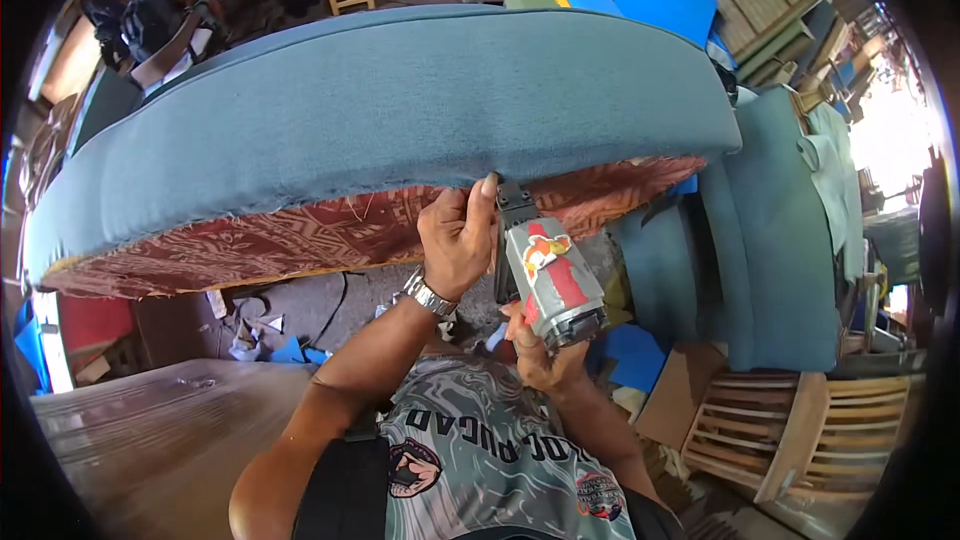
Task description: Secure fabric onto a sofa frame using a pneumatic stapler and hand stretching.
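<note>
Two hands, one edge: left hand (455, 245) and right hand (545, 358) work close together at the hem (400, 183) of the long blue upholstered section (400, 90).
Staple gun: grey-and-red staple gun (555, 275) sits right of the left hand, nose (516, 202) up at the hem, rear toward the wearer. Angle probably chosen so the nose meets the cloth edge. Actual nose contact: can't tell.
Right grip: fingers wrapped around the handle, mostly hidden under the body. One hand carries the tool, presumably so the other is free for cloth.
Left grip: fingers curled, thumb up on the hem just beside the nose. Likely steadying the cloth edge; whether it's pinched or only pressed, can't tell.
Watch: metal-band wristwatch (430, 297) on left wrist, below the hem.
Orientation: red patterned cloth (330, 235) shows below the blue, facing the wearer; that puts the seam within reach of both hands, most likely the reason.
Frayed edge: loose threads along the hem, so it reads as unfinished.
Right side: blue sofa piece (785, 240) stands beyond the staple gun; slatted wooden frame (795, 440) nearer the wearer, both apart from the hands.
Floor: pale offcuts (245, 348) lie below the section, left of the arms.
</note>
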A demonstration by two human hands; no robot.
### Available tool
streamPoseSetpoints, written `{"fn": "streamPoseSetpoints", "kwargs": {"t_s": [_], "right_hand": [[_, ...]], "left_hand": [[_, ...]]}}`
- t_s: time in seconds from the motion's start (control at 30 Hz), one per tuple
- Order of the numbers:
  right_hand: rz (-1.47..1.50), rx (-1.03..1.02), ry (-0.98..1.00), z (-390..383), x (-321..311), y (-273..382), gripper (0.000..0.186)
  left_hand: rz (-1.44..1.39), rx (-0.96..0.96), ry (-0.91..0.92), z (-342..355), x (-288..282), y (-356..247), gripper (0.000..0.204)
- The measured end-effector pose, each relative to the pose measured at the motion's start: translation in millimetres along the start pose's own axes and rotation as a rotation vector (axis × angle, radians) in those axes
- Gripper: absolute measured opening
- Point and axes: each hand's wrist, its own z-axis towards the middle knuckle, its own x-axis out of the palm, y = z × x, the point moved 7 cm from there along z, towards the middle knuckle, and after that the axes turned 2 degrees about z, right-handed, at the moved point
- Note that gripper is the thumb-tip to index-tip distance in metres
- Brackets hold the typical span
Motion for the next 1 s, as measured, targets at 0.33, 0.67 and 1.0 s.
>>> {"fn": "streamPoseSetpoints", "kwargs": {"t_s": [0.33, 0.67, 1.0], "right_hand": [[-0.241, -0.099, -0.04, 18.4, 8.3, 4.5, 0.022], [-0.602, -0.473, -0.085, 24.0, 27.0, 24.5, 0.027], [-0.443, -0.385, -0.203, 28.6, 18.6, 7.2, 0.028]], "left_hand": [[0.032, -0.011, 0.048, 5.3, -1.8, -3.8, 0.043], [0.056, 0.012, 0.033, 6.9, -3.6, -6.5, 0.044], [-0.454, -0.282, 0.043, 0.7, -3.6, 2.1, 0.042]]}}
